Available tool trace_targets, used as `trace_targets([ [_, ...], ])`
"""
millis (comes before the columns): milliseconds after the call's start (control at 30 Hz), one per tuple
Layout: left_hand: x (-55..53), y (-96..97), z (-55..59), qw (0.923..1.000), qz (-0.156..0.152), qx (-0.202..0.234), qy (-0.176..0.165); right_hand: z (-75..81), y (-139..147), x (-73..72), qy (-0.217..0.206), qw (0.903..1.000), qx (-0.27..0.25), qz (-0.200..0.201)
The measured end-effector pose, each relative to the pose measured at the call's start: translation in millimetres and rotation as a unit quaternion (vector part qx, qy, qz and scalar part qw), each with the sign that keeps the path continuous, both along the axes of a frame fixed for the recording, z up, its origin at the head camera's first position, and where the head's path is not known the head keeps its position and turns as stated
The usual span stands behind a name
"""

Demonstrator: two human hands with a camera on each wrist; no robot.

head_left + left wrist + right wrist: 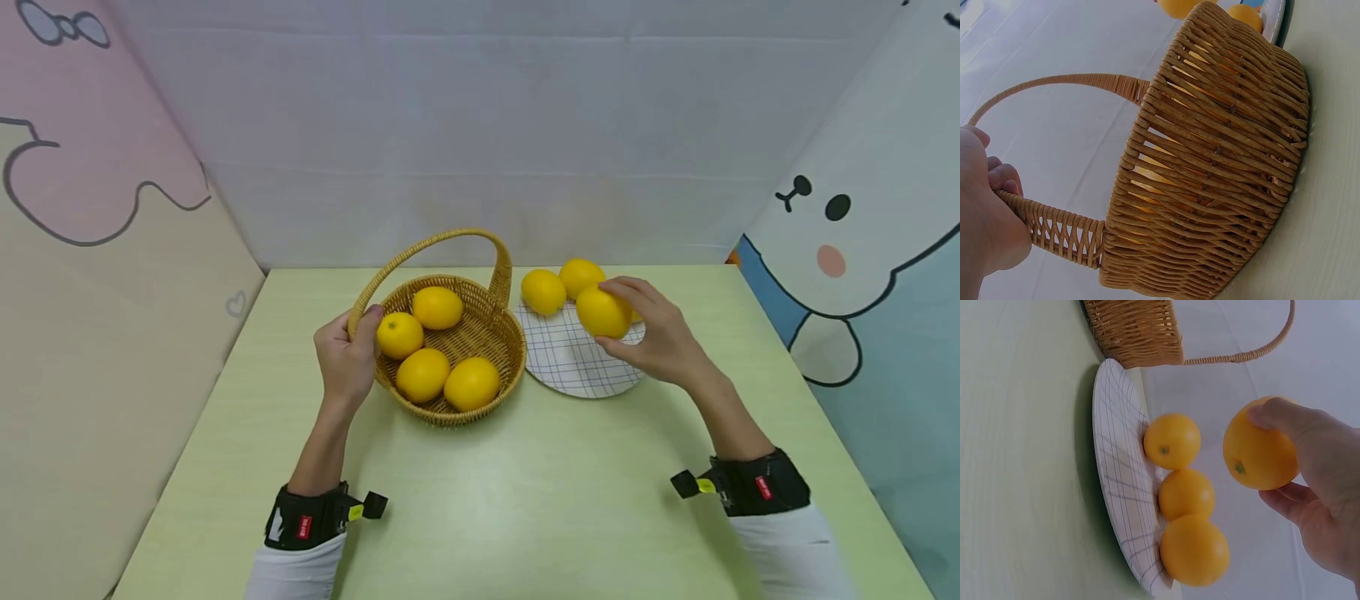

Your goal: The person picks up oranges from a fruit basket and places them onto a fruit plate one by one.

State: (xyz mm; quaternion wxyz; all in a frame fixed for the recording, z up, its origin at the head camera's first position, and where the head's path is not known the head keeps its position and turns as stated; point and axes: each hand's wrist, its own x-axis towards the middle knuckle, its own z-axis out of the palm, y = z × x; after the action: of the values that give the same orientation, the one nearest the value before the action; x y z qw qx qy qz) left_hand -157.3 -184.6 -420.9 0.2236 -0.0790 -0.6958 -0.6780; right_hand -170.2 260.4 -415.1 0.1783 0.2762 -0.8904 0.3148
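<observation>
My left hand (347, 354) grips the handle of a wicker basket (517, 354) on its near left side; in the left wrist view, the fingers (1007, 175) curl round that handle. Several yellow-orange oranges (470, 384) lie inside the basket. My right hand (660, 337) pinches one orange (602, 312) between thumb and fingers, above a white plate (577, 371) with a grid of dark lines. Three more oranges (1186, 495) rest on that plate in the right wrist view; in the head view the third is mostly hidden behind the held orange and hand.
The basket stands directly left of the plate, their edges close together, on a pale green table (525, 500). A white wall covering (480, 142) rises behind the table's far edge. Panels with cartoon drawings (832, 258) flank both sides.
</observation>
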Motion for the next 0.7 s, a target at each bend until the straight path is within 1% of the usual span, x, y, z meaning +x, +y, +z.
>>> trace_targets([
  [200, 0.3, 0.5, -0.3, 1.0000, 0.001, -0.001, 0.004, -3.5, 28, 4.9, 0.001, 0.9994, 0.007, -0.035],
  [367, 0.5, 0.1, -0.5, 1.0000, 0.003, 0.001, 0.004, -2.6, 42, 8.3, -0.003, 0.9982, 0.019, -0.058],
  [533, 0.2, 0.0, -0.6, 1.0000, 0.006, -0.003, 0.006, -2.8, 50, 11.5, -0.011, 0.9968, 0.029, -0.073],
  [700, 0.0, 0.0, -0.8, 1.0000, 0.007, -0.002, 0.006, -1.8, 52, 13.1, -0.025, 0.9957, 0.037, -0.081],
])
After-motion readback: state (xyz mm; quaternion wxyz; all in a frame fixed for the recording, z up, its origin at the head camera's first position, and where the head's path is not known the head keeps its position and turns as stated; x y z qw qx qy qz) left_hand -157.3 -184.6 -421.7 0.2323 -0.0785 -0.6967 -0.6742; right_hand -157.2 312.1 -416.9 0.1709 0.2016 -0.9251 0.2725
